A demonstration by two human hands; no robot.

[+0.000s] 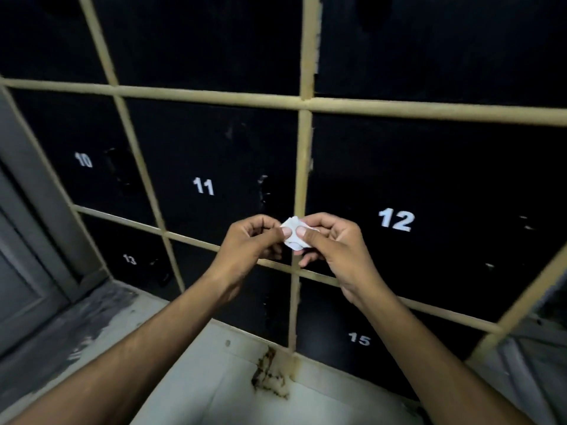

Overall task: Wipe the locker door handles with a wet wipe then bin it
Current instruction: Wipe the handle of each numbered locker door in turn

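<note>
A small crumpled white wet wipe (294,240) is pinched between both thumbs and forefingers in front of the lockers. My left hand (251,240) grips its left side and my right hand (331,246) grips its right side. Behind them is a wall of black locker doors with white numbers, door 11 (204,185) and door 12 (395,220) among them. A dark handle on door 11 (263,191) shows faintly just above my left hand. Door 12's handle (526,223) glints at the far right. The hands are apart from both handles.
Cream frame bars (302,167) separate the doors. Doors 10 (83,159), 13 (129,259) and 15 (359,338) are also in view. A pale floor with a rust stain (270,375) lies below. A grey door frame (36,210) stands at the left.
</note>
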